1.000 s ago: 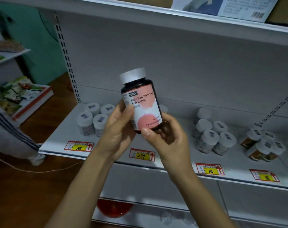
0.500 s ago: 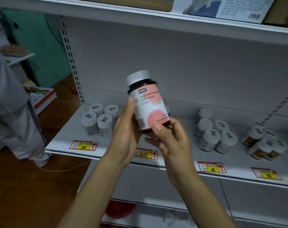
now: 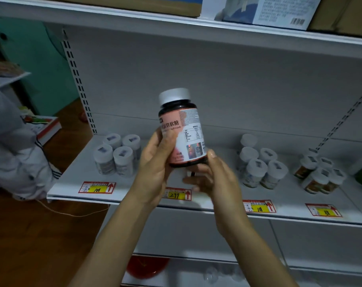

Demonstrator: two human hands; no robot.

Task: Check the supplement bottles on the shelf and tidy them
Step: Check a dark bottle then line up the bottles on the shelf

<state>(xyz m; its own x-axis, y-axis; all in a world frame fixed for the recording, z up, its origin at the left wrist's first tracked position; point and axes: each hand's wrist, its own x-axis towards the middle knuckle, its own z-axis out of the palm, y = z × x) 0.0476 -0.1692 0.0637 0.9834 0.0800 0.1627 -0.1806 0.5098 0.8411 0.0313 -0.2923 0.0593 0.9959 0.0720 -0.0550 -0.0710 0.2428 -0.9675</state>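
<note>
Gripping bottle [image 3: 181, 129] — label reads "铁软糖" — both hands [image 3: 155, 166].

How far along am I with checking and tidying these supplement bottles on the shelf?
Done, by the look of it: the white-capped bottles by the 108 tag and the group above the 118 tag stand in tidy clusters. In hand: the pink-label bottle, held by left hand and right hand. Left: returning it above the 299 tag.

Shelf [image 3: 134, 195] centre is bare btwn the left white-capped bottles [image 3: 117, 156] & the right white-capped group [image 3: 258, 162]; wide gap there. Far right crowded w/ brown bottles [image 3: 318, 175]. Upper shelf [image 3: 196, 36] limits headroom.
</note>
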